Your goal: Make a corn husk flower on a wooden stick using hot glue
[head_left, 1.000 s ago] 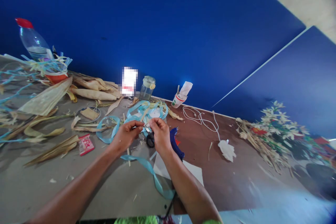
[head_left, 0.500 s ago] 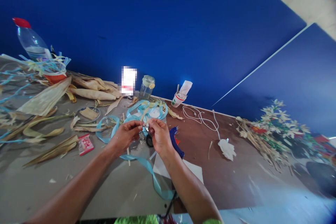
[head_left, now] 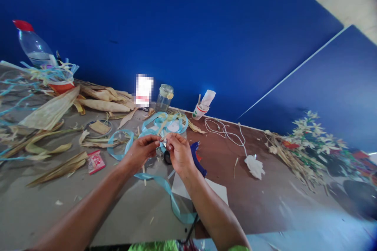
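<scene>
My left hand [head_left: 141, 151] and my right hand [head_left: 179, 152] meet over the table, fingertips pinched together on a small pale strip [head_left: 163, 138]. What that strip is stays too small to name. A light blue ribbon [head_left: 165, 188] trails from under the hands toward the table's near edge. More blue ribbon [head_left: 165, 122] lies coiled just beyond the hands. Black scissors [head_left: 167, 157] and a blue glue gun [head_left: 197, 161] rest under my right hand.
Dried corn husks [head_left: 50, 111] spread over the left. A plastic bottle [head_left: 33, 45], a glass jar [head_left: 164, 97], a paper cup [head_left: 200, 110], a white cord [head_left: 226, 135], a red packet [head_left: 96, 161] and a husk-flower bouquet [head_left: 306, 145] stand around. A blue wall backs the table.
Both hands have lifted slightly and kept pinching the small strip; nothing else on the table has moved.
</scene>
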`<state>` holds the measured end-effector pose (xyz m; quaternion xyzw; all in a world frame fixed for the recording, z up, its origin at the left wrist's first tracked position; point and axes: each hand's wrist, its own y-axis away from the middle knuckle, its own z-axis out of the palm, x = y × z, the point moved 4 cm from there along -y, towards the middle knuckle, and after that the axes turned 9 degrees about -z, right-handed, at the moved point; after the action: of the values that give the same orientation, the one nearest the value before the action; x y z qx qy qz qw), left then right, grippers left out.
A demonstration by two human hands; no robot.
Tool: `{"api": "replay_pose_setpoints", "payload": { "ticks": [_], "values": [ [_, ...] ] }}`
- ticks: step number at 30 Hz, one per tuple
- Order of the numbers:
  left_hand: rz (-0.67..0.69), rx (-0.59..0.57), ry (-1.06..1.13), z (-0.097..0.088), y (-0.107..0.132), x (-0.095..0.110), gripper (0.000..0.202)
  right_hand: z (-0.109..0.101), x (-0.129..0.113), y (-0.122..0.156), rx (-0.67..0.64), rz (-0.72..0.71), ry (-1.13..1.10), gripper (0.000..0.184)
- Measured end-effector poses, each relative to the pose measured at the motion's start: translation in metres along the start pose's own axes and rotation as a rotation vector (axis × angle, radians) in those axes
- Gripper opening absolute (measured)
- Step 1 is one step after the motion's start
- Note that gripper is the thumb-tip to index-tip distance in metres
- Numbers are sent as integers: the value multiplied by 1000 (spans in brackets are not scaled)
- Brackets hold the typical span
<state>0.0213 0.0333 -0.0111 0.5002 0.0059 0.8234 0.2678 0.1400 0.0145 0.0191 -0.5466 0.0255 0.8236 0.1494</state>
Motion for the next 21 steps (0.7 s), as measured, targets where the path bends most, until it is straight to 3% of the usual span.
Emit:
{"api": "replay_pose_setpoints", "payload": {
  "ticks": [6,21],
  "values": [
    [-4,-31,-4,1,-1,0,24,-5,3,-2,39,-1,20,15],
    [-24,-20,-27,4,3,3,24,-6,5,-1,59,4,93,17]
  ]
}}
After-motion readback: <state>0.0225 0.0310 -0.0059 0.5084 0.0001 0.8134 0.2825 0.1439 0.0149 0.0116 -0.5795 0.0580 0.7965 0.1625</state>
